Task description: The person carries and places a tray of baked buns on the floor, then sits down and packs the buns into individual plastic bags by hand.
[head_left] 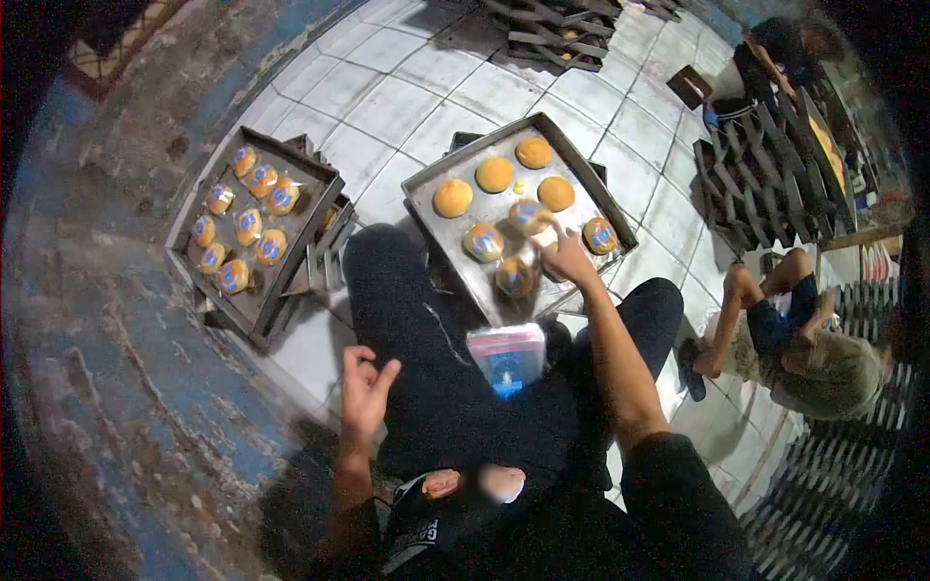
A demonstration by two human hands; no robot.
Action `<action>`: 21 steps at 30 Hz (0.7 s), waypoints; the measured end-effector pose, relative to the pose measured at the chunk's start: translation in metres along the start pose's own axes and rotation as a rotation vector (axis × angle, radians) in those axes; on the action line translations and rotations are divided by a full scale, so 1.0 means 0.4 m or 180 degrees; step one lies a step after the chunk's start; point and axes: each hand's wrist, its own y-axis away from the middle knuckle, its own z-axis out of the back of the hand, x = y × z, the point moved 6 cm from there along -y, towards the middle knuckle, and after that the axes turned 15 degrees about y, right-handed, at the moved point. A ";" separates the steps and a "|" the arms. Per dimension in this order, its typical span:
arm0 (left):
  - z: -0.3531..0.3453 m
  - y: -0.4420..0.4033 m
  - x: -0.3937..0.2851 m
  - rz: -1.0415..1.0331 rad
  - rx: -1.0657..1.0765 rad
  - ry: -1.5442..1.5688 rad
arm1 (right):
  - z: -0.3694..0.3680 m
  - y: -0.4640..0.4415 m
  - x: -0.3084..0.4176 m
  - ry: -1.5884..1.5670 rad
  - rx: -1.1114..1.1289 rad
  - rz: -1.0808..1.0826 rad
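Note:
My right hand (567, 254) reaches over a metal baking tray (417, 194), its fingertips on a wrapped bun (528, 215) that is smeared by motion. Wrapped buns with blue printing lie around it, one of them at the tray's right side (601, 235). Toward the far side sit bare golden buns (495, 174). My left hand (368, 387) hangs above my left thigh, holding nothing, with fingers loosely curled and thumb apart. Between my legs is a stack of clear plastic bags (508, 356) with blue and pink printing.
At the left, another tray (281, 290) of wrapped buns rests on stacked trays. Dark stacked racks (557, 34) stand at the back and right. Two other people (819, 363) are at the right. A worn blue wall (107, 387) borders my left, beside the white tile floor (387, 92).

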 end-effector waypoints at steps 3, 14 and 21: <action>0.007 0.009 0.008 -0.0070 0.0003 -0.0051 | 0.051 0.084 0.018 -0.0064 0.0673 0.0396; -0.065 0.010 -0.090 -0.0524 0.0162 -0.0017 | -0.075 0.500 0.200 0.2132 0.1078 0.2677; -0.218 0.050 -0.151 -0.0231 0.0820 0.0982 | -0.002 0.506 0.215 0.1222 0.2027 0.2507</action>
